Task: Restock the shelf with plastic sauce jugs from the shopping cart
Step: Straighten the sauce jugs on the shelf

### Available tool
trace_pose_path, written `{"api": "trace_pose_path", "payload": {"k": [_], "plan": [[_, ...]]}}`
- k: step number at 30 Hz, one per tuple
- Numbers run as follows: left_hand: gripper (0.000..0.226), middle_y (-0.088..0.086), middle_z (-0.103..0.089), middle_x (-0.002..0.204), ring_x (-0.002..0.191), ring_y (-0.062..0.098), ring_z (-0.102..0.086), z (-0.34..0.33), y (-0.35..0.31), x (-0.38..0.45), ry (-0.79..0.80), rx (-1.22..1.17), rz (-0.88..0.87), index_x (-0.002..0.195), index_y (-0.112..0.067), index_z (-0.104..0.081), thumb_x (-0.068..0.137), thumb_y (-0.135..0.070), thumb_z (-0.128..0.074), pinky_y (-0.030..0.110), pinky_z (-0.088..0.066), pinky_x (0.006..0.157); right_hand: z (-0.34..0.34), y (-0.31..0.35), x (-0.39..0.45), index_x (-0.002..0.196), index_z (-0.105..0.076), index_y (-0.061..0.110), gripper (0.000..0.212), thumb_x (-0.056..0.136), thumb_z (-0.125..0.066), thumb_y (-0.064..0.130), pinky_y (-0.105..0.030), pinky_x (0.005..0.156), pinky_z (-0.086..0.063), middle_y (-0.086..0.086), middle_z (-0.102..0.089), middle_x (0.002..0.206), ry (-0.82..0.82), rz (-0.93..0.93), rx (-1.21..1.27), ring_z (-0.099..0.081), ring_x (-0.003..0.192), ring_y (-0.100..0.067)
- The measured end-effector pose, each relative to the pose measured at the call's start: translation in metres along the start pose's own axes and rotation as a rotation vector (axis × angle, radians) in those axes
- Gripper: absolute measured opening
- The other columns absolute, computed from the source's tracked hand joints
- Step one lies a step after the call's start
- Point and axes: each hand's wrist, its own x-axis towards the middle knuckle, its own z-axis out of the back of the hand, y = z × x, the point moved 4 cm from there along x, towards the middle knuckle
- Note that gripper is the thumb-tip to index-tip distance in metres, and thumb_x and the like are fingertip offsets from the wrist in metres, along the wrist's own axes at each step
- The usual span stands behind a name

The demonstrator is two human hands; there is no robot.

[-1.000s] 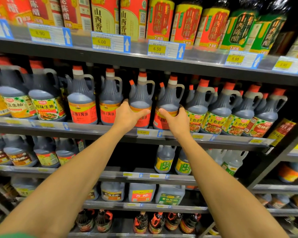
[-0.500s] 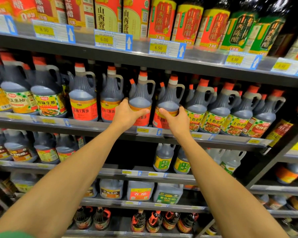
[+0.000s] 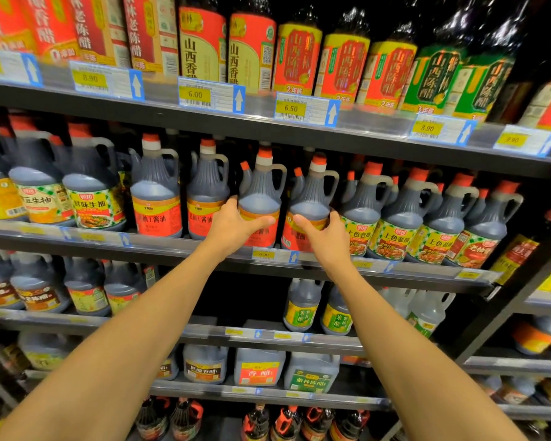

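Where both arms reach to the second dark shelf [image 3: 204, 246], two dark plastic sauce jugs with red labels stand side by side: the left hand [image 3: 233, 226] grips one [image 3: 260, 198], the right hand [image 3: 326, 238] apparently wraps the other [image 3: 310, 202], fingers hidden. Green-checked jugs [image 3: 392, 230] stand just right.

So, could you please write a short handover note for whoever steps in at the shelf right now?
Left hand: grip on the lower body of a red-label sauce jug at the front edge of the second shelf.
Right hand: grip on the neighbouring red-label jug, same shelf.
Both jugs stand upright on the shelf, beside two matching jugs on their left.
Done: these two are on the shelf.
Left: line them up, let go, and fetch more. The shopping cart is out of view, so I cannot tell how many remain.
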Motion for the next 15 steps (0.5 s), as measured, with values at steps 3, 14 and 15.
{"api": "trace_pose_path", "payload": {"k": [3, 14, 15], "plan": [[0.075, -0.01, -0.061, 0.115, 0.103, 0.01, -0.058, -0.001, -0.001, -0.003, -0.006, 0.012, 0.02, 0.123, -0.023, -0.053, 0.065, -0.057, -0.088, 0.024, -0.044, 0.081, 0.001, 0.002, 0.0, 0.133, -0.052, 0.015, 0.072, 0.081, -0.077, 0.058, -0.046, 0.104, -0.049, -0.002, -0.061, 0.135, 0.009, -0.023, -0.007, -0.057, 0.124, -0.025], [0.057, -0.005, -0.066, 0.1, 0.097, 0.019, -0.063, 0.012, -0.012, -0.034, 0.025, 0.207, 0.041, 0.128, -0.008, -0.056, 0.09, -0.047, -0.073, 0.032, -0.047, 0.08, 0.009, 0.0, -0.011, 0.133, -0.053, 0.01, 0.058, 0.092, -0.071, 0.046, -0.04, 0.089, -0.048, -0.007, -0.063, 0.127, 0.109, -0.053, -0.057, -0.06, 0.119, -0.031], [0.061, -0.003, -0.066, 0.107, 0.103, 0.022, -0.062, 0.016, -0.014, -0.038, 0.033, 0.233, 0.031, 0.135, -0.006, -0.053, 0.092, -0.046, -0.071, 0.032, -0.046, 0.085, 0.01, 0.0, -0.014, 0.136, -0.051, 0.009, 0.06, 0.092, -0.07, 0.046, -0.039, 0.087, -0.046, -0.007, -0.062, 0.126, 0.119, -0.048, -0.083, -0.059, 0.121, -0.033]]}}
